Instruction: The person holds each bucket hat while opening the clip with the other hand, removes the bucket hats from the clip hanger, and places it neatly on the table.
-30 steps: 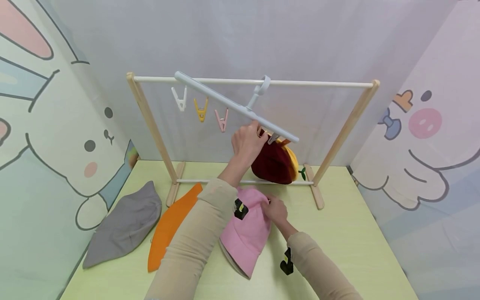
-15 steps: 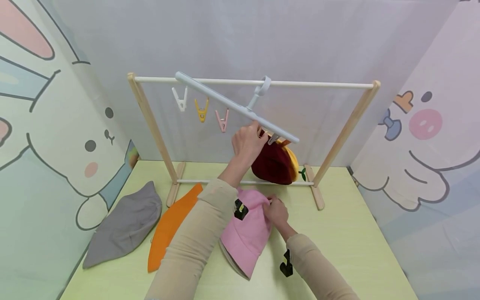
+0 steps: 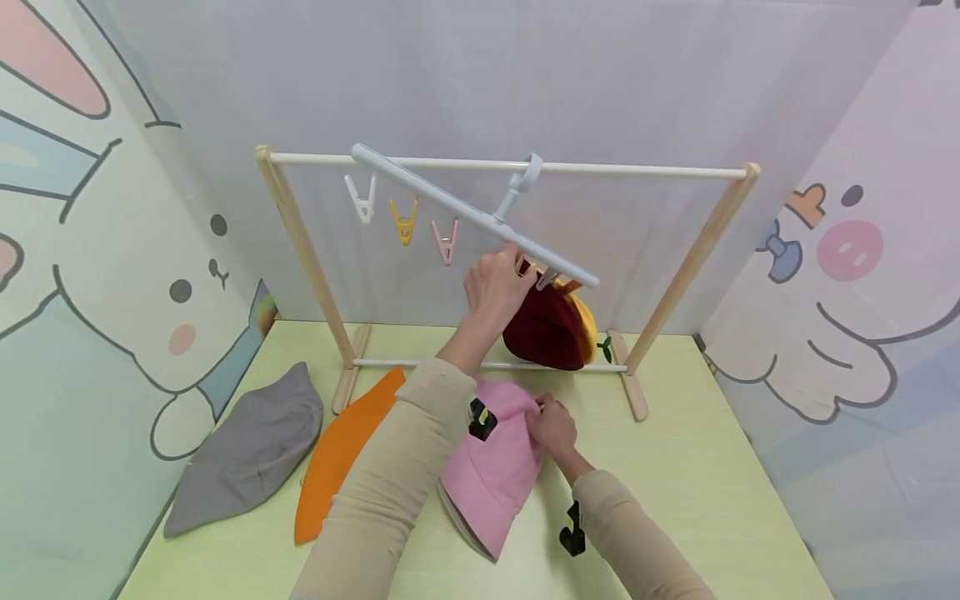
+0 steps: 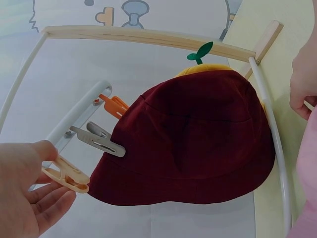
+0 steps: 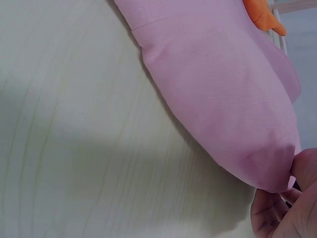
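My left hand [image 3: 497, 282] is up at the light blue clip hanger [image 3: 450, 200]. In the left wrist view it pinches a peach clothespin [image 4: 67, 174] at the hanger's end. Beside that, a grey clothespin [image 4: 101, 140] grips a dark red hat [image 4: 193, 144]. Behind hangs a yellow hat [image 4: 210, 67] with a green sprout, partly hidden, and an orange clothespin [image 4: 115, 105] is near it. Down on the table, my right hand [image 3: 552, 423] pinches the edge of a pink bucket hat [image 3: 495, 467], its grip also showing in the right wrist view.
White, yellow and pink clothespins [image 3: 444, 242] dangle from the hanger's left half. A wooden rack [image 3: 300, 250] with white rods carries the hanger. An orange hat [image 3: 341, 458] and a grey hat [image 3: 251, 450] lie at the left of the pale table [image 3: 697, 475]. Cartoon curtains surround it.
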`<state>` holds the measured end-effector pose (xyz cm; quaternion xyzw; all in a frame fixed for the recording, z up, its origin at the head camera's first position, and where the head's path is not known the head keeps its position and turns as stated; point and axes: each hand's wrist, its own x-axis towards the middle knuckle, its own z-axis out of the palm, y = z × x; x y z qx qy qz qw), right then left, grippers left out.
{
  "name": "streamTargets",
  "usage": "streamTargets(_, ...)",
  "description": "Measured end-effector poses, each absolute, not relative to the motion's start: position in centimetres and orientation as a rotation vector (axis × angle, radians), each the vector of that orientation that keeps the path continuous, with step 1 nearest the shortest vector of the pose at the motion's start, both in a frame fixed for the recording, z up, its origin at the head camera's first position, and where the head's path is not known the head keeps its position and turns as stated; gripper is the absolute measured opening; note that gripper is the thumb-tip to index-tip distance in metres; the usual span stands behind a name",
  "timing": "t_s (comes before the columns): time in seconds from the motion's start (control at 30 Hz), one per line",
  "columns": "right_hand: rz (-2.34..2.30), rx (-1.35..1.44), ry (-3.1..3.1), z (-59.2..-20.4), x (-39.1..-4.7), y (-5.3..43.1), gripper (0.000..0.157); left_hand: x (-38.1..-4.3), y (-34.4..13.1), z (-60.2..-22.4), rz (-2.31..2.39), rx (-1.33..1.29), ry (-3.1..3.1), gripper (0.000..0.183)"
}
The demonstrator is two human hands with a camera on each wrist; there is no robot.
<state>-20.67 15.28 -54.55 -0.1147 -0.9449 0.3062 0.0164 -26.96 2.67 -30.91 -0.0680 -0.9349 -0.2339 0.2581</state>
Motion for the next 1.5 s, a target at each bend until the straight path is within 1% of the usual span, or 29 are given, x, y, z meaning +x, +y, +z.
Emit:
streamTargets(0.33,0.989,-0.356,-2.906,-55.1,-20.4,15.6,0.025,-26.9,2.8,-30.9,-0.626,-0.194,-2.530,0.023)
streamTargets(0.6,0.944,-0.261,-2.897,-54.9,-20.3,15.9,0.034,-26.9,2.7,-30.9,-0.629,-0.197,-2.533,0.023)
streamTargets(0.77,0.909,-0.198,-2.901,-54.6,-20.3,16.2,0.037,-27.0,2.7,-31.0,-0.630,-0.200,-2.529,0.022)
streamTargets(1.23,0.807,0.117,-2.899,-53.6,-19.9,16.7,0.042,-27.1,2.6,-31.1,-0.631,-0.202,-2.537,0.025)
streamTargets(1.5,0.804,0.331,-2.731,-52.9,-19.9,17.1,0.043,-27.1,2.6,-31.1,-0.606,-0.206,-2.539,0.027)
